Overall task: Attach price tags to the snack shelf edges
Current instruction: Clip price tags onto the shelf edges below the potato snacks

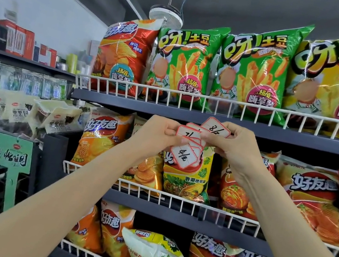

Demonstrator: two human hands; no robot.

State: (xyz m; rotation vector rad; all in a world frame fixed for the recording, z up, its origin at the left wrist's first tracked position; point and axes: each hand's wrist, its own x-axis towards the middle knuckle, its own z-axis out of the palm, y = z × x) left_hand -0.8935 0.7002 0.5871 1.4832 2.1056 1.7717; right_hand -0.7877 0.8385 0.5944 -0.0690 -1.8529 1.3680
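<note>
We are gripping a fan of price tags (189, 141) in our left hand (158, 134). Our right hand (236, 148) is pinching the top tag (215, 129), just below the dark shelf edge (123, 102).

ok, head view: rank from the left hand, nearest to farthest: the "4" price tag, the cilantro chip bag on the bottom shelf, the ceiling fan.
1. "4" price tag: just right of and below the left hand, among the tags it holds.
2. Cilantro chip bag: bottom shelf, well below the hand.
3. Ceiling fan: up at the ceiling, behind the top shelf.
</note>
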